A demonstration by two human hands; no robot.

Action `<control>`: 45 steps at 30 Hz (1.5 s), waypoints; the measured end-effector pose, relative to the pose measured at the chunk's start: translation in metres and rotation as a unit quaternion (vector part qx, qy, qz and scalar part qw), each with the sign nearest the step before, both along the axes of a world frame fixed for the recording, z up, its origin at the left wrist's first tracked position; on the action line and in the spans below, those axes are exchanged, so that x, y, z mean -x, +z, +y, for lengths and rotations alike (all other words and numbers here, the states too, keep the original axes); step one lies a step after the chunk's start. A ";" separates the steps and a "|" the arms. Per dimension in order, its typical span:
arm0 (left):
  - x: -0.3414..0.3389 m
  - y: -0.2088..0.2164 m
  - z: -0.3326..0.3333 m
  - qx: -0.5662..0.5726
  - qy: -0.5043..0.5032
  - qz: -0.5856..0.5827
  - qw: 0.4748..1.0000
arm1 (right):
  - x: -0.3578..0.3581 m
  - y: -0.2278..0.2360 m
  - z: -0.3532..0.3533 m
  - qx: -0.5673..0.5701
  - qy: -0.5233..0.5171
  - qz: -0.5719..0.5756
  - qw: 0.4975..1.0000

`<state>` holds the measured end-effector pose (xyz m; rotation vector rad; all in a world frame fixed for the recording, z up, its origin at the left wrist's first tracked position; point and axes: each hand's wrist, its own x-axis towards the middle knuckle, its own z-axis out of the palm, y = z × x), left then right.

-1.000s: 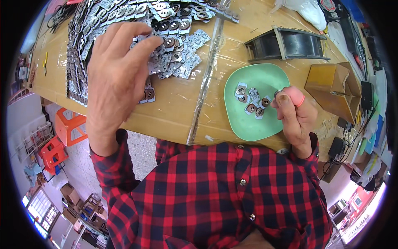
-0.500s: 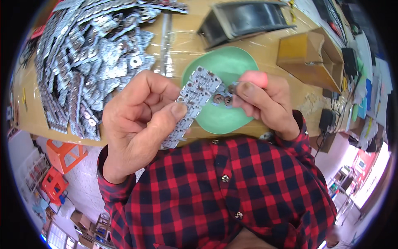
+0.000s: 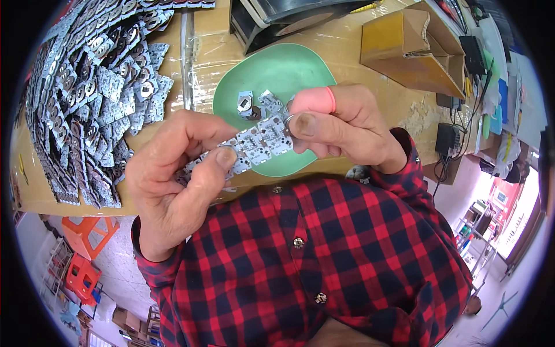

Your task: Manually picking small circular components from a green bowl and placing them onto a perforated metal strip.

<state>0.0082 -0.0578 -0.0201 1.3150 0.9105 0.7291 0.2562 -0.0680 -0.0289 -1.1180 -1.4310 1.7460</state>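
My left hand pinches a pale strip of small circuit boards between thumb and fingers. At the strip's upper right end, my right hand is closed, thumb against an index finger wearing a pink finger cover. A small shiny metal edge shows by that thumb; its kind is unclear. Beneath both hands is a shallow green bowl. Inside it are several small separate boards, one with a round metal holder. The fingertips of my right hand hide the strip's very end.
A large heap of circuit board strips covers the table's left side. A black case stands behind the bowl, and an open cardboard box at the back right. Black adapters with cables hang at the right edge.
My right hand has moved left onto the strip's end, and small boards that were at its fingertips now lie in the bowl. The strip is tilted flatter. The whole view has shifted.
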 end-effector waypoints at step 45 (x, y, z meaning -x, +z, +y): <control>-0.032 -0.021 -0.023 0.166 0.255 -0.266 0.915 | 0.008 -0.015 -0.003 -0.352 -0.040 -0.098 0.930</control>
